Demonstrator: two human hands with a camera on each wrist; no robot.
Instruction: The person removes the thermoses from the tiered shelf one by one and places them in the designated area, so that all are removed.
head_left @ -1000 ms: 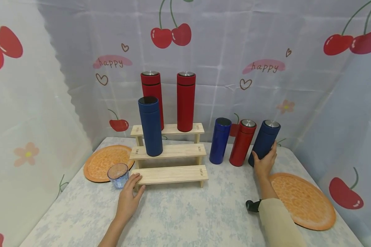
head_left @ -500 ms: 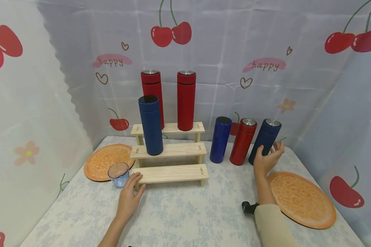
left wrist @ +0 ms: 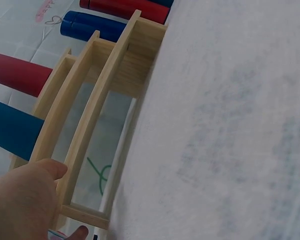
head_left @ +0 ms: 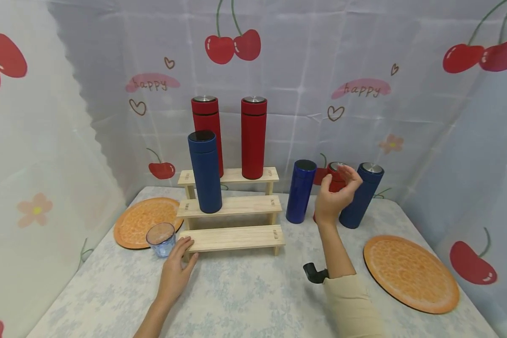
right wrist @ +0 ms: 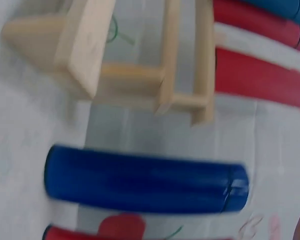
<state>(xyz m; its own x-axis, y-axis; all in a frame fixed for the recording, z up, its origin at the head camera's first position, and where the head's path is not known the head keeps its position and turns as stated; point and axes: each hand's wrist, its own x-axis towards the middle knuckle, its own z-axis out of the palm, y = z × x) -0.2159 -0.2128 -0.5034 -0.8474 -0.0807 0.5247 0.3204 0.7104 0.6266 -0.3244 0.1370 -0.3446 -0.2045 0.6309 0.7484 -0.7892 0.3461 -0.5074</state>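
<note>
My left hand (head_left: pixel 175 272) rests its fingers on the left end of a three-tier wooden stand (head_left: pixel 236 238), the thumb lower at its front. In the left wrist view, that hand (left wrist: pixel 26 200) lies against the pale wood. With fingers loosely bent around nothing, my right hand (head_left: pixel 336 199) is raised in front of a red thermos (head_left: pixel 335 184), hiding much of it. To its right stands a dark blue thermos (head_left: pixel 362 197), slightly tilted in view; a glossy blue thermos (head_left: pixel 301 192) is on the left. Only a sliver of that hand shows in the right wrist view.
Two red thermoses (head_left: pixel 254 141) stand on the top tier and a blue thermos (head_left: pixel 207 173) on the middle one. A clear bluish glass (head_left: pixel 161 240) sits beside my left hand. Round orange mats (head_left: pixel 411 274) lie at both sides. A cherry-print curtain (head_left: pixel 300 61) hangs behind.
My right hand has let go of the dark blue thermos at the far right and moved left and up, in front of the red thermos. My left hand stays on the stand.
</note>
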